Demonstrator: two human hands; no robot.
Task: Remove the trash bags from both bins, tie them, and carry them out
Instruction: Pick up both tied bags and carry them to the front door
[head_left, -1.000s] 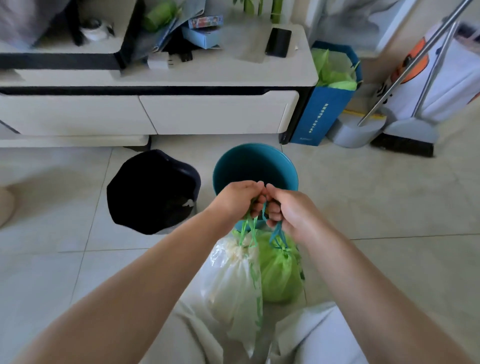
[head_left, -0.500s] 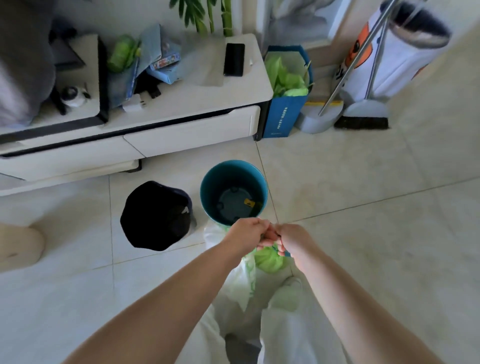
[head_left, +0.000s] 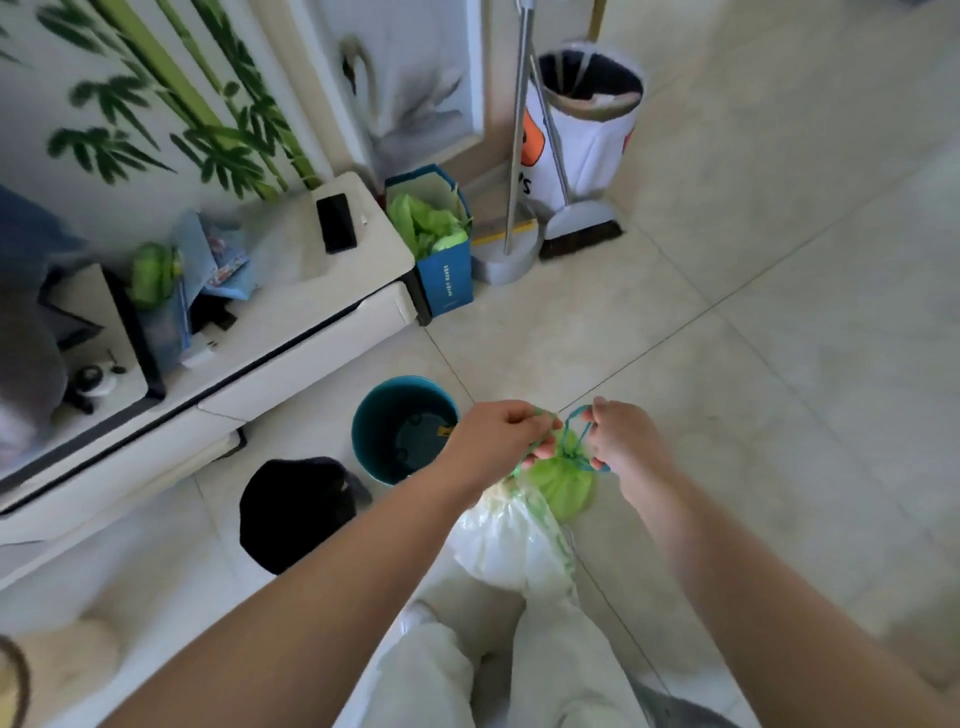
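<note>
Two tied trash bags hang in front of me above the floor. My left hand (head_left: 496, 436) grips the green drawstring of the white bag (head_left: 511, 545). My right hand (head_left: 626, 449) holds the teal drawstring loop of the small green bag (head_left: 566, 486). The two hands are a short way apart, with the green bag's neck between them. The teal bin (head_left: 402, 428) stands without a bag on the tiles just left of my left hand. The black bin (head_left: 293, 512) stands beside it, lower left.
A white low cabinet (head_left: 291, 332) with a phone and clutter runs along the left wall. A blue box of green bags (head_left: 441, 244), a broom and dustpan (head_left: 576, 228) and a white printed bin (head_left: 587, 119) stand at the back. Bare tile floor (head_left: 779, 338) spreads right.
The view has risen and swung right, so the bins look smaller and farther. My hands, pressed together before, have drawn apart, each keeping its own bag's drawstring.
</note>
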